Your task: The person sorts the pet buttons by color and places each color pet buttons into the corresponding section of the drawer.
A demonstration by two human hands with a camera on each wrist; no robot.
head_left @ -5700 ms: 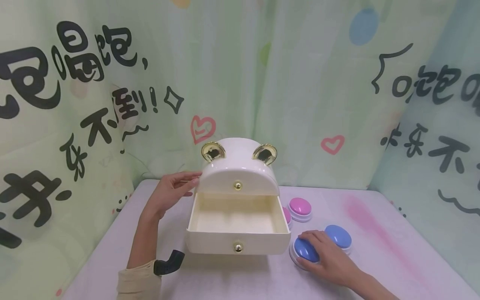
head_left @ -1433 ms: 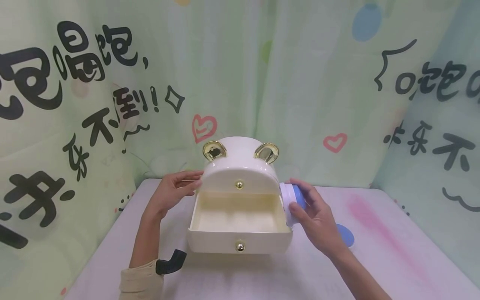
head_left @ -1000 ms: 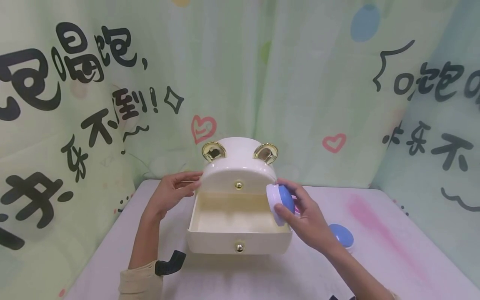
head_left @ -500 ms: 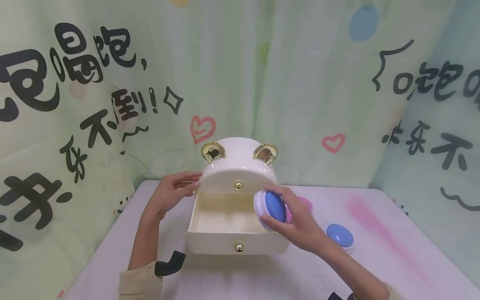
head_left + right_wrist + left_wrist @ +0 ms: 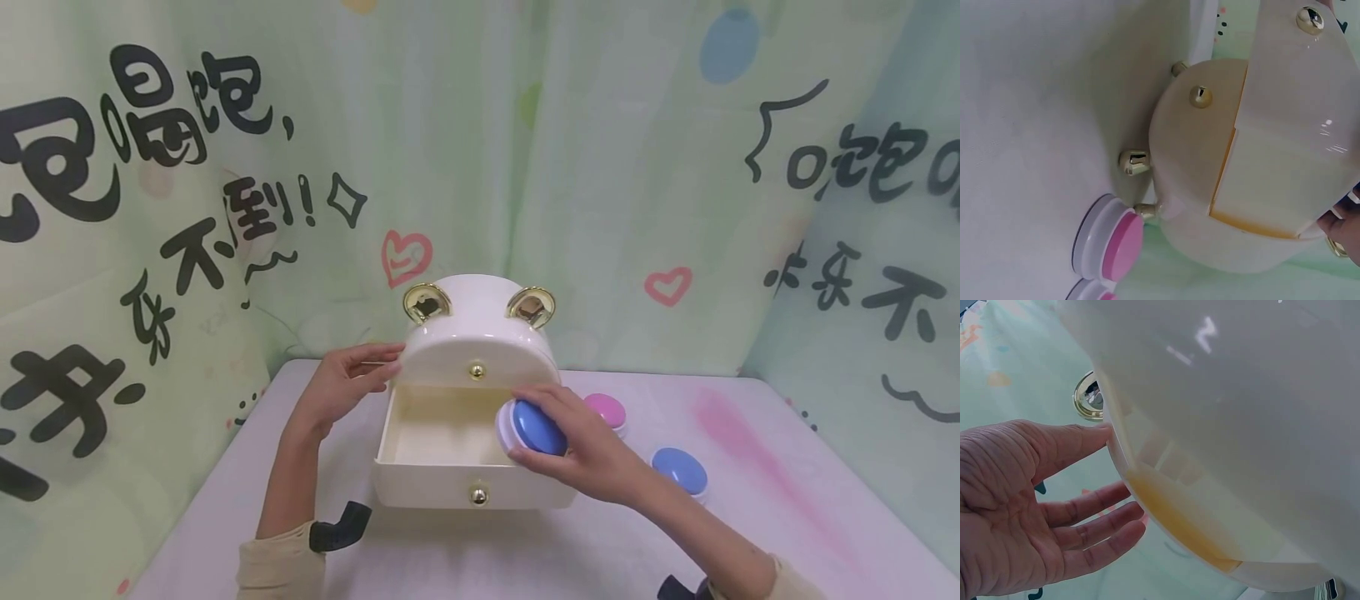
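In the head view my left hand (image 5: 348,385) rests its fingertips against the left side of a white bear-eared drawer box (image 5: 480,312). Its fingers are fairly straight, as the left wrist view confirms. The box's lower drawer (image 5: 472,487) is pulled out, and its visible floor is bare. My right hand (image 5: 592,442) grips a round white push button with a blue domed top (image 5: 542,428), thumb below and fingers above. That blue button is tilted and held over the drawer's right side, hiding the drawer's right corner.
Right of the box stand a pink-topped button (image 5: 604,410) and another blue-topped button (image 5: 679,471) on the white table (image 5: 750,533). A second pink-topped button (image 5: 1105,296) shows partly in the right wrist view. Printed curtains (image 5: 622,192) enclose the table.
My right hand picked up the nearer blue button from the table and carried it left, past the box's right side, to over the drawer. My left hand stays put.
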